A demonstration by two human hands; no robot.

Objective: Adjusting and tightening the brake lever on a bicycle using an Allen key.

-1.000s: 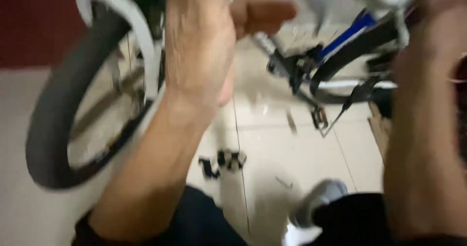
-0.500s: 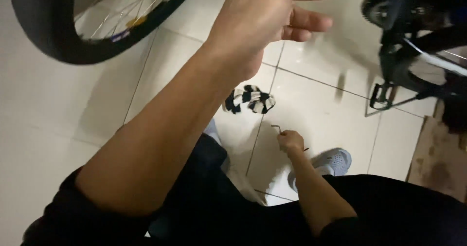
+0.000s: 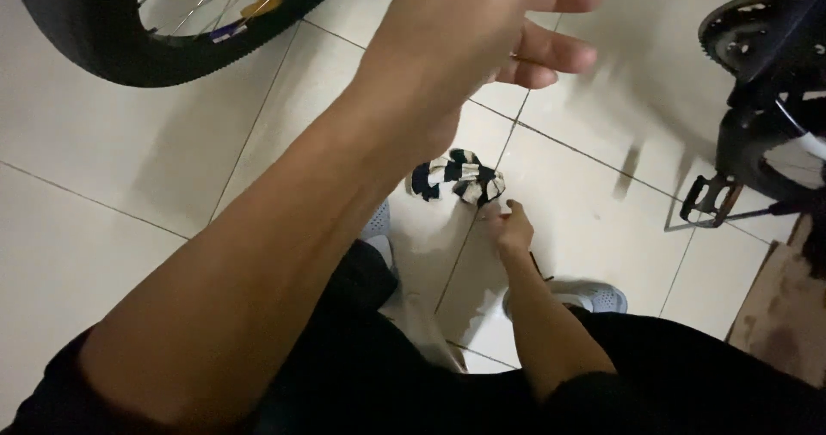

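Two bare arms fill the near view. One, the left hand [image 3: 465, 30], is raised close to the camera, fingers [image 3: 559, 56] spread and holding nothing. Lower down, the right hand [image 3: 509, 226] reaches to the tiled floor [image 3: 103, 142], fingers bent; whether they grip anything I cannot tell. Just beyond lies a striped cloth [image 3: 456, 177]. Farther off: bicycle wheel [image 3: 129, 30] left, pedal [image 3: 710, 201] right.

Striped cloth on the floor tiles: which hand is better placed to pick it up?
The right hand. It is low at the floor, fingertips just beside the striped cloth. The left hand is raised and open, far above it.
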